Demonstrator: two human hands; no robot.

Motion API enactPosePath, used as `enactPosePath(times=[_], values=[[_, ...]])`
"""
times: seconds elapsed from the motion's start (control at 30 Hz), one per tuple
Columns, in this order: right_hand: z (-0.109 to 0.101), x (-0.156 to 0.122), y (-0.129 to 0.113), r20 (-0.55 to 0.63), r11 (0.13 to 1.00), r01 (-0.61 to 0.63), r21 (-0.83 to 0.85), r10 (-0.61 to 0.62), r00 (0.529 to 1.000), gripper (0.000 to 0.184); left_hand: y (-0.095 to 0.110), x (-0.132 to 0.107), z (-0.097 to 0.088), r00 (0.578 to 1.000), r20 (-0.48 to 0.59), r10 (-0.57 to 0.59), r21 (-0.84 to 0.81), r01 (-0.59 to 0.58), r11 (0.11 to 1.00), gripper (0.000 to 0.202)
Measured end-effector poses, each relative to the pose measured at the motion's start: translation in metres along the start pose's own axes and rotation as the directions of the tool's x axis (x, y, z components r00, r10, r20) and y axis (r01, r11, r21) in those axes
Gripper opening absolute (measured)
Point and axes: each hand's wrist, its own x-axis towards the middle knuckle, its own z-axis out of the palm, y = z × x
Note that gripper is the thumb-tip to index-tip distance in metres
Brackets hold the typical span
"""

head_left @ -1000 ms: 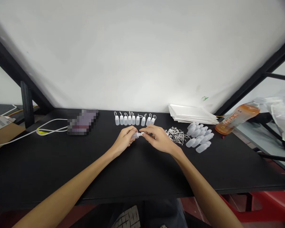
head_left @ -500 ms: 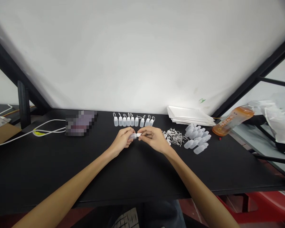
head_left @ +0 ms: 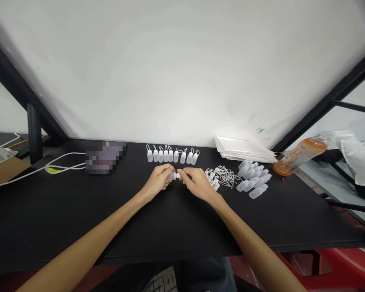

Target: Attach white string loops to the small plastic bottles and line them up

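Left hand (head_left: 156, 181) clenches a small translucent plastic dropper bottle (head_left: 172, 176) by its body, right hand (head_left: 196, 182) pinching its white tip, both over the black table (head_left: 63, 211). Upright tethered bottles (head_left: 170, 155) stand in a row just ahead of the grip; a tangle of white tethers (head_left: 223, 176) lies just right, loose bottle bodies (head_left: 252, 181) beyond it.

The one head-worn camera looks forward and down over a black table (head_left: 182, 219); a white wall (head_left: 182, 69) fills 12 o'clock; the left hand (head_left: 155, 182) and right hand (head_left: 197, 184) sit near mid-frame, seen from above.
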Motion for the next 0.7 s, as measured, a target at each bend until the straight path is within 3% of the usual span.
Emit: enactPosePath(times=[0.1, 0.33, 0.5, 0.7], values=[[0.000, -0.001, -0.002, -0.066, 0.999, -0.009, -0.034, 0.007, 0.998, 0.032, -0.002, 0.000, 0.000, 0.999, -0.010, 0.032, 0.017, -0.032, 0.999, 0.031], [-0.001, -0.002, -0.002, 0.002, 0.947, -0.025, 0.321, 0.026, 1.000, 0.014, 0.001, -0.002, 0.001, 0.997, -0.056, 0.061, 0.029, -0.060, 0.998, 0.026], [-0.002, -0.001, 0.002, 0.048, 0.901, -0.060, 0.429, 0.043, 0.998, 0.020, 0.004, -0.003, 0.001, 0.997, -0.055, 0.063, 0.002, -0.063, 0.998, 0.025], [0.001, -0.001, 0.008, 0.059, 0.924, -0.087, 0.372, 0.070, 0.996, 0.037, 0.001, -0.006, 0.005, 0.996, 0.023, 0.087, -0.011, -0.087, 0.996, 0.027]])
